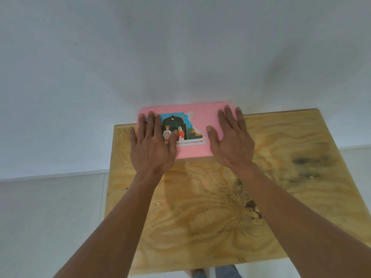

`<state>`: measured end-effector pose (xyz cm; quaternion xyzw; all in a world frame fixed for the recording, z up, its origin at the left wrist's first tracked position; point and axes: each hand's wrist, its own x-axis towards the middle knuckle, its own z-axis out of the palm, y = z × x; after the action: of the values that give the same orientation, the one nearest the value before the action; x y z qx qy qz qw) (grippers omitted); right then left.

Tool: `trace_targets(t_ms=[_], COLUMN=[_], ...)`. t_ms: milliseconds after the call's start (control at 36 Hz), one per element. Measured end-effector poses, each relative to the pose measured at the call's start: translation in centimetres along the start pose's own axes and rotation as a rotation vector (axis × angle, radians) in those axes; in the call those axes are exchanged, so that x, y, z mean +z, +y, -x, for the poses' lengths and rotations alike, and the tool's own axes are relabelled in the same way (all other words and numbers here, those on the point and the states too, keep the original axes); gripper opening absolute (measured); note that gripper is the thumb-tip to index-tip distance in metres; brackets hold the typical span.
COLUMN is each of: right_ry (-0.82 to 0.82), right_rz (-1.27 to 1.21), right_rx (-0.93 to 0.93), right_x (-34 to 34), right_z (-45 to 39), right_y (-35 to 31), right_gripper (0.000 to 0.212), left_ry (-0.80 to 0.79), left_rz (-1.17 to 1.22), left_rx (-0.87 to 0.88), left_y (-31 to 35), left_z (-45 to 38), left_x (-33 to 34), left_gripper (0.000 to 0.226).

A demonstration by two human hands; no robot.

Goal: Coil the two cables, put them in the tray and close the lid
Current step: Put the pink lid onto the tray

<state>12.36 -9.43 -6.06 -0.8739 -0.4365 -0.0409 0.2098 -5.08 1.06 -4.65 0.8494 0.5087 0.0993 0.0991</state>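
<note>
- Pink lid [197,150] lies flat at the wooden table's [210,207] far edge, apparently covering the tray.
- Left hand [151,145] and right hand [232,140] rest open-palmed on its ends, grasping nothing, likely pressing it shut.
- Cables aren't visible, presumably beneath.

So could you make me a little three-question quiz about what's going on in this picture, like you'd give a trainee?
1. True or false: both hands lie flat, palms down, on the pink lid.
2. Which hand covers part of the picture sticker? A) left hand B) right hand C) neither
3. Fill in: the pink box stands at the far edge of a ______ table, by the white wall.

Key: 1 true; 2 A; 3 wooden. No cables show in this view, so whether they are inside cannot be seen.
</note>
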Motion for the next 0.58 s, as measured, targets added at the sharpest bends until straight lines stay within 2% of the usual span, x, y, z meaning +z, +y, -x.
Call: trace_targets(t_ms=[278, 444, 583], right_ry=[-0.105, -0.385, -0.354], right_rz=[0.018, 0.041, -0.015], right_rx=[-0.012, 0.026, 0.016], right_x=[-0.5, -2.5, -4.2], right_z=[-0.1, -0.7, 0.7], right_y=[0.0, -0.5, -1.5], right_gripper=[0.066, 0.061, 0.059], left_ry=[-0.024, -0.081, -0.008], left_rz=[-0.033, -0.068, -0.01], left_rx=[0.027, 0.01, 0.028], left_y=[-0.1, 0.3, 1.0], left_z=[-0.1, 0.0, 1.4], left_x=[0.0, -0.9, -1.9], left_gripper=[0.08, 0.074, 0.072])
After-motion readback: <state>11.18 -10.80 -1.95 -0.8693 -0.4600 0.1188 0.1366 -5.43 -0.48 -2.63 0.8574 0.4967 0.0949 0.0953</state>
